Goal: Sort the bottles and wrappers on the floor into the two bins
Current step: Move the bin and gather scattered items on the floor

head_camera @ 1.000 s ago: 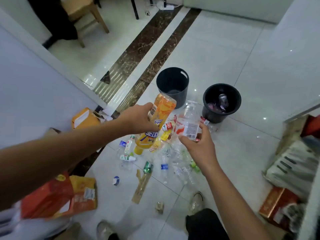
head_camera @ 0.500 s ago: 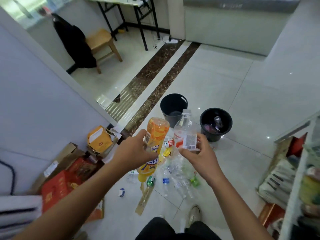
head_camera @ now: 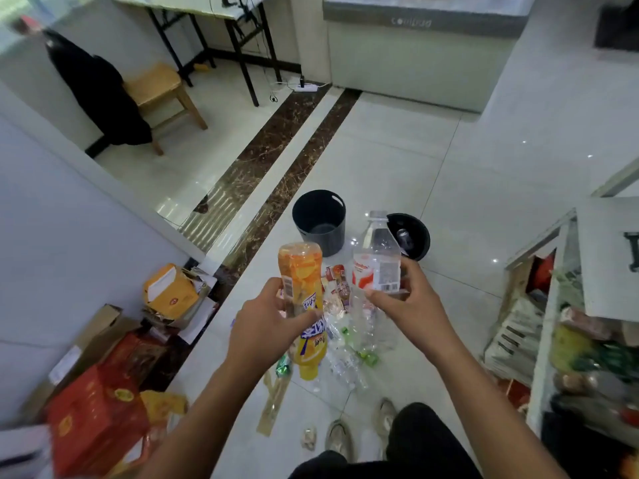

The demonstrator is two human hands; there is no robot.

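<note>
My left hand [head_camera: 266,326] grips an orange drink bottle [head_camera: 302,288] upside down, its yellow cap pointing at the floor. My right hand [head_camera: 404,302] holds a clear bottle [head_camera: 375,261] with a red and white label, held upright. Both bottles are lifted above a pile of clear bottles and wrappers [head_camera: 349,344] on the tiles. Two black bins stand beyond the pile: the left bin [head_camera: 304,216] looks empty, and the right bin [head_camera: 420,236], partly hidden by the clear bottle, has items inside.
Orange and red cardboard boxes [head_camera: 103,402] lie by the wall at the left. A shelf with packaged goods [head_camera: 581,340] stands at the right. A flat paper wrapper [head_camera: 273,399] lies by my shoes [head_camera: 340,437]. A wooden stool [head_camera: 162,91] and a table stand farther back.
The view has risen and pulled back from the floor. Both hands have lifted their bottles higher, and the clear bottle has turned upright in front of the right bin.
</note>
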